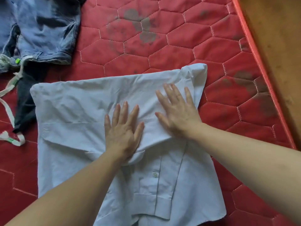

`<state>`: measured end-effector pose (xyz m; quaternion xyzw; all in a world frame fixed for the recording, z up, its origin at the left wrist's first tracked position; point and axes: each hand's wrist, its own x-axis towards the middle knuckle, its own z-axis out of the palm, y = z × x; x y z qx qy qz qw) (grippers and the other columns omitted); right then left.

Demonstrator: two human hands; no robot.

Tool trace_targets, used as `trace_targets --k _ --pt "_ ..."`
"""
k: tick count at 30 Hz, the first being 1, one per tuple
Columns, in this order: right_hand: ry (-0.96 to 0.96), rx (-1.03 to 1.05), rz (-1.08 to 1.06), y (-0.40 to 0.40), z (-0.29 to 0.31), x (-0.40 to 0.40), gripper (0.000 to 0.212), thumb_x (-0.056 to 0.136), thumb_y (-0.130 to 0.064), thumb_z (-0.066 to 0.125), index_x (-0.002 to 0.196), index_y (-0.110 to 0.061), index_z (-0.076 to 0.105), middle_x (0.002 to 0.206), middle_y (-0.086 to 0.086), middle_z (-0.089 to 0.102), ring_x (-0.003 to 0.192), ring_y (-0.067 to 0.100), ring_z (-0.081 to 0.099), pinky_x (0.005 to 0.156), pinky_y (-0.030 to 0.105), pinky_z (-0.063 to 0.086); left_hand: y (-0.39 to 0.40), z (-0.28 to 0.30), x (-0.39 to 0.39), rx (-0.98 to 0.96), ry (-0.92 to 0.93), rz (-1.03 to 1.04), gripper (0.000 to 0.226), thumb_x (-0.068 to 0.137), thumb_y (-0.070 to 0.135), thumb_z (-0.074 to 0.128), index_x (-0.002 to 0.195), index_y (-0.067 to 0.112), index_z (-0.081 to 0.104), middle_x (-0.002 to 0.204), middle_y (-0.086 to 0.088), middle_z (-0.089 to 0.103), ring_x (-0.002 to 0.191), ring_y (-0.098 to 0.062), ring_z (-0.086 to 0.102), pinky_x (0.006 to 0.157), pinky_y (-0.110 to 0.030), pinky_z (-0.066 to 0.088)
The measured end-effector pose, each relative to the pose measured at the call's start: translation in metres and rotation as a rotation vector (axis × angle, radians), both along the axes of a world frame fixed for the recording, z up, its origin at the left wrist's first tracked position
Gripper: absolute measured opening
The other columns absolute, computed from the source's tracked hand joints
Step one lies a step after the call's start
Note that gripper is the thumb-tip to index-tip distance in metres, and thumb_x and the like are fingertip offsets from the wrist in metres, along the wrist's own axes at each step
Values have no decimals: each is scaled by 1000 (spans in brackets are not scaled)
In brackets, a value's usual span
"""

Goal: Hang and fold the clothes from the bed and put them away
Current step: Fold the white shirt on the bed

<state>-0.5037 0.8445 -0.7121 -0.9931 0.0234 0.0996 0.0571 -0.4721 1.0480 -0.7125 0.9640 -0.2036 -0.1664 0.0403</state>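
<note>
While both hands lie flat on it: the shirt (84, 108) sits spread across the red mattress (179, 38), partly folded, pretty much centre of the view.

Shirt: pale blue-white, buttoned type. The far part is folded over toward the person, so its folded edge runs across the middle. A placket with one white button (155, 174) shows on the near part, and a folded sleeve with its cuff lies along the near end. Lots of creases, not smooth at all.

Left hand (124, 129): palm down on the folded layer, fingers straight and a bit fanned out, pressing the cloth. Not pinching anything, no curl.

Right hand (177, 110): same deal, flat on the shirt just right of the left hand, fingers spread and pointing away from the person toward the far right corner of the fold. The picture is slightly blurry around these fingers.

Hands: close together but not touching.

Jeans (40, 28): blue denim, bunched at the far left of the mattress, apart from the shirt.

Dark garment (26, 101): lies just left of the shirt, with white straps (7, 105) trailing off it; can't tell what kind of garment it is.

Mattress: quilted in hexagons, greyish smudges on the far half.

Floor (276, 46): brownish, past the right edge of the mattress.
</note>
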Motion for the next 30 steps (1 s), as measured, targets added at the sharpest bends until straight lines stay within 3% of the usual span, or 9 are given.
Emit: trace_targets --k 5,10,13,15,19,21,23,27,30 --pt "110 -15 43 0 -2 -44 76 86 -58 21 152 -20 29 160 12 22 148 29 20 117 56 8 52 8 -15 98 53 68 73 86 69 10 153 42 1 164 4 -3 151 -20 -9 118 -47 -9" --pt "60 52 -5 50 17 -33 74 81 -40 36 152 -22 29 161 12 18 148 32 18 114 61 7 36 15 -43 -83 44 -112 68 85 66 16 148 44 5 164 5 8 151 -23 4 116 -48 -6" --pt "117 62 165 62 12 -45 75 83 -53 15 154 -28 22 163 7 13 150 28 13 116 56 3 35 10 -57 9 66 -83 70 85 65 6 152 45 3 164 10 -4 150 -19 -8 116 -46 -11" --pt "158 20 181 59 6 -49 79 82 -58 5 155 -29 14 164 5 6 151 26 6 117 54 -1 50 9 -60 38 85 -87 63 94 61 17 152 45 1 163 11 -8 150 -17 -11 116 -46 -11" --pt "163 -34 156 72 16 -52 68 93 -38 43 155 -24 19 163 11 8 150 32 7 116 57 2 86 19 -72 70 142 -157 60 99 55 30 153 43 6 164 7 0 151 -19 -4 119 -47 -4" --pt "107 -28 287 93 19 -70 69 85 -23 53 151 -19 32 159 14 23 146 35 22 114 59 12 100 22 -93 -18 120 -173 60 94 55 33 151 40 24 162 2 18 150 -24 13 118 -51 7" --pt "52 -30 411 108 16 -98 66 79 -25 52 143 -14 45 151 16 40 138 37 39 109 57 19 106 23 -114 -72 112 -145 67 86 58 25 149 38 33 160 0 26 149 -27 20 116 -54 14" --pt "99 3 371 125 19 -151 60 88 -36 35 141 -13 48 149 14 43 138 40 38 108 58 25 124 25 -156 24 199 -150 79 78 72 8 152 45 6 164 6 -4 151 -18 -6 119 -50 0" --pt "141 -20 338 133 20 -183 65 87 -46 33 143 -15 47 152 14 38 140 40 34 107 62 30 143 27 -183 54 249 -207 90 72 84 14 152 46 -3 163 7 -12 149 -17 -17 120 -49 -7"
